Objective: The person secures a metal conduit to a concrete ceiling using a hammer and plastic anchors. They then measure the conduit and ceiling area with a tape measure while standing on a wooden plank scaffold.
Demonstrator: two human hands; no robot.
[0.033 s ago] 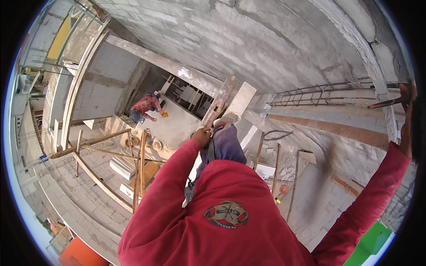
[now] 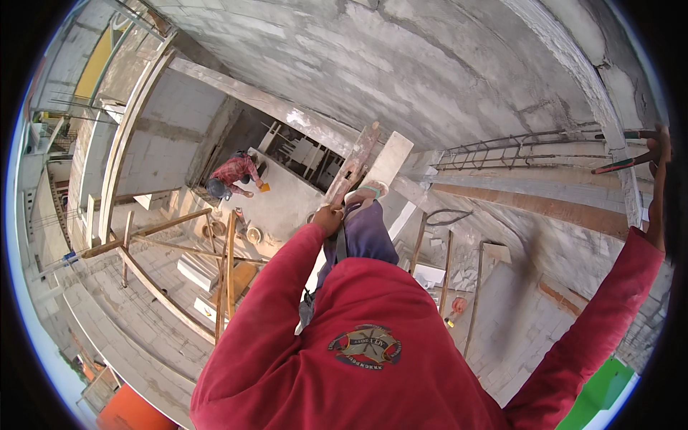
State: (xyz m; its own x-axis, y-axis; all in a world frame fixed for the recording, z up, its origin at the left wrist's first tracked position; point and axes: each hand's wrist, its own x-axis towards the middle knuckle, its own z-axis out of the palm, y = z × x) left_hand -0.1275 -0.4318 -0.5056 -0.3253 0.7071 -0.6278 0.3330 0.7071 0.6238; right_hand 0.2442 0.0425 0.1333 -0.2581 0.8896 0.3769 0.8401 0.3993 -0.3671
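My left hand [image 2: 328,219] is closed around the lower end of a rough wooden plank [image 2: 352,168], beside my knee. My sandalled foot [image 2: 367,192] rests by a pale board [image 2: 390,159] next to that plank. At the far right rim, my right hand [image 2: 661,152] is raised with its fingers bent around a tool with red and dark green handles [image 2: 622,166], which looks like pincers. The tool's head is not visible. It is close to a whitish upright post [image 2: 622,136] and the end of a tied rebar cage [image 2: 519,150] along the wall.
A long beam [image 2: 265,97] runs along the block wall [image 2: 358,64]. Far below, a co-worker in a patterned red shirt [image 2: 233,174] bends over, holding a yellow object [image 2: 264,188]. Wooden scaffold poles [image 2: 226,276] stand at left. A reddish board [image 2: 530,210] lies under the rebar.
My right hand and the tool have shifted very slightly upward. The co-worker's hand with the yellow object has moved a little. My left hand stays on the plank.
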